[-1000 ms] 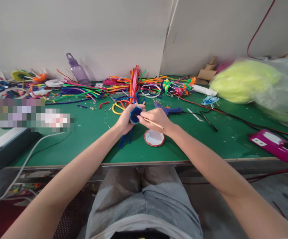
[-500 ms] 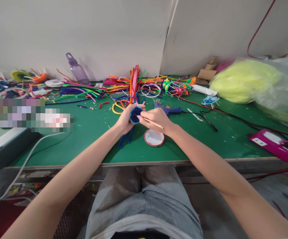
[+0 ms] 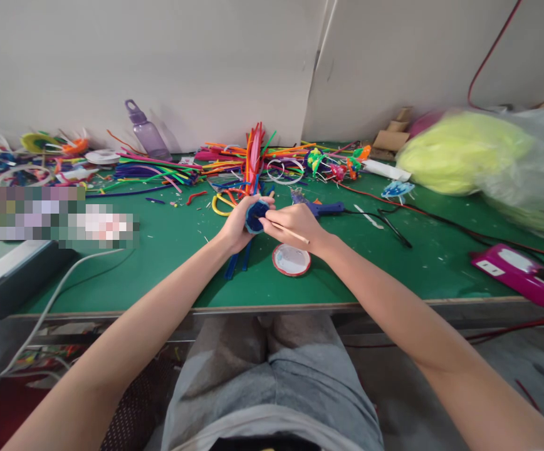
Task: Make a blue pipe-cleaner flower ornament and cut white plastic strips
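Note:
My left hand [image 3: 238, 227] is closed around a small dark-blue cup-shaped piece [image 3: 256, 216] with a lighter blue rim, its hollow side facing me. In my right hand [image 3: 301, 224] I grip a thin wooden stick [image 3: 291, 233]; its working end is at the hollow of the blue piece and hidden by my fingers. A round white lid with a red rim [image 3: 291, 260] lies on the table below my right hand. Blue pipe-cleaner strips [image 3: 232, 265] lie under my left hand. Just beyond my right hand rests a blue glue gun [image 3: 329, 208].
Pipe cleaners in many colours [image 3: 159, 170] pile along the wall, with a purple bottle [image 3: 147, 133] behind them. Small beaded figures [image 3: 338, 168] sit at the back right. Plastic bags [image 3: 469, 150], a magenta power strip [image 3: 519, 269] and cables lie to the right.
Almost nothing differs. Both hands keep their place, with the stick still held at the blue piece.

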Motion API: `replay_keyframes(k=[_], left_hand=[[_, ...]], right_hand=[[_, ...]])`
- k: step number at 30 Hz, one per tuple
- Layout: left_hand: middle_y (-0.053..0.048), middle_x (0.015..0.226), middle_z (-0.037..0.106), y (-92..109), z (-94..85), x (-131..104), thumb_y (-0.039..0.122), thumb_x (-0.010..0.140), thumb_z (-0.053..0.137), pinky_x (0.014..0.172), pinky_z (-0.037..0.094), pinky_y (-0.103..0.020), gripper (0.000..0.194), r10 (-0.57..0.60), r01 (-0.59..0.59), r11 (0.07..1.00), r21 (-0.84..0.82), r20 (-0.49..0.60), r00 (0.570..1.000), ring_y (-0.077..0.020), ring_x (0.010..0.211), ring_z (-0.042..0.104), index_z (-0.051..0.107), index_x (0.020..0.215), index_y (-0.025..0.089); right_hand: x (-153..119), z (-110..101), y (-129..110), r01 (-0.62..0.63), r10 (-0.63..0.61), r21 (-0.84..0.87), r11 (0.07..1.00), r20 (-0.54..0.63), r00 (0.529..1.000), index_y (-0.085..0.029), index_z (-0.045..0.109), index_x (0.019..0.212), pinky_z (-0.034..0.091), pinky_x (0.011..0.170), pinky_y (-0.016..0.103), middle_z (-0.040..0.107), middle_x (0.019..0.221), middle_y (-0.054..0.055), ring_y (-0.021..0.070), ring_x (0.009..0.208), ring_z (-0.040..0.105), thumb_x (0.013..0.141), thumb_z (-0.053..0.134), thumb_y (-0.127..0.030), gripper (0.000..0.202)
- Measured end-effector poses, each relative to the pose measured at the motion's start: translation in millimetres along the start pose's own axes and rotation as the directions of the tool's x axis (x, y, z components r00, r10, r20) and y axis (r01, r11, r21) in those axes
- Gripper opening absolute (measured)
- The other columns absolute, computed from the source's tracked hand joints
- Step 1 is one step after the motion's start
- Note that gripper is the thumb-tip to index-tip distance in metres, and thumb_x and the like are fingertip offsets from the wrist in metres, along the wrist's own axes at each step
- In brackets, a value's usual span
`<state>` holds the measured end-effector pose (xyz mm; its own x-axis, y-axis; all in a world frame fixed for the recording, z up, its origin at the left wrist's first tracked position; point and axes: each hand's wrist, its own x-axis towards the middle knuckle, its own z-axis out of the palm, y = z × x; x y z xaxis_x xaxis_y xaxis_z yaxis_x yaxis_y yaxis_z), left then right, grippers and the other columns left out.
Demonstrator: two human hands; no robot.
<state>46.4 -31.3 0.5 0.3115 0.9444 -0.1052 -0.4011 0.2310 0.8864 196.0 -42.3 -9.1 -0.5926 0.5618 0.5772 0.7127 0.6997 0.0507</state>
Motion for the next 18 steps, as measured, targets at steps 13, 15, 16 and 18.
replay_keyframes(k=[13, 15, 16, 18], left_hand=[[-0.002, 0.076, 0.068, -0.3, -1.6, -0.1, 0.036, 0.080, 0.054, 0.062, 0.047, -0.020, 0.026, 0.013, -0.013, 1.000, 0.024, 0.008, 1.000, -0.0106, 0.067, 0.061, 0.069, 0.079, 0.015], [-0.002, 0.076, 0.068, -0.1, -1.2, -0.3, 0.036, 0.080, 0.054, 0.062, 0.046, -0.021, 0.026, 0.012, -0.012, 0.999, 0.034, 0.005, 1.000, -0.0109, 0.067, 0.060, 0.069, 0.080, 0.015], [-0.003, 0.077, 0.068, -0.1, -1.0, -0.4, 0.036, 0.080, 0.054, 0.062, 0.046, -0.021, 0.026, 0.010, -0.010, 0.999, 0.033, 0.004, 1.000, -0.0110, 0.067, 0.060, 0.069, 0.080, 0.015], [-0.003, 0.076, 0.068, -0.2, -0.7, -0.6, 0.036, 0.081, 0.053, 0.063, 0.046, -0.021, 0.026, 0.006, -0.006, 1.000, 0.023, 0.003, 1.000, -0.0112, 0.067, 0.060, 0.069, 0.080, 0.015]], right_hand=[[-0.1, -0.6, -0.6, -0.010, 0.010, 0.015, 1.000, 0.002, 1.000, -0.017, 0.060, 0.068, 0.020, 0.054, 0.028, 0.058, 0.056, 0.002, 0.0111, 0.049, 0.045, 0.098, 0.030, -0.036, 0.046], [-0.1, -0.6, -0.8, -0.010, 0.010, 0.013, 1.000, 0.003, 1.000, -0.017, 0.060, 0.068, 0.021, 0.054, 0.028, 0.058, 0.056, 0.002, 0.0113, 0.049, 0.045, 0.098, 0.030, -0.036, 0.046], [-0.1, -0.5, -0.9, -0.009, 0.009, 0.012, 1.000, 0.001, 1.000, -0.017, 0.060, 0.068, 0.020, 0.054, 0.028, 0.058, 0.056, 0.002, 0.0114, 0.050, 0.046, 0.098, 0.030, -0.036, 0.046], [-0.1, -0.2, -0.8, -0.008, 0.008, 0.005, 1.000, -0.002, 1.000, -0.017, 0.060, 0.068, 0.020, 0.054, 0.028, 0.059, 0.056, 0.002, 0.0115, 0.050, 0.046, 0.098, 0.030, -0.036, 0.047]])
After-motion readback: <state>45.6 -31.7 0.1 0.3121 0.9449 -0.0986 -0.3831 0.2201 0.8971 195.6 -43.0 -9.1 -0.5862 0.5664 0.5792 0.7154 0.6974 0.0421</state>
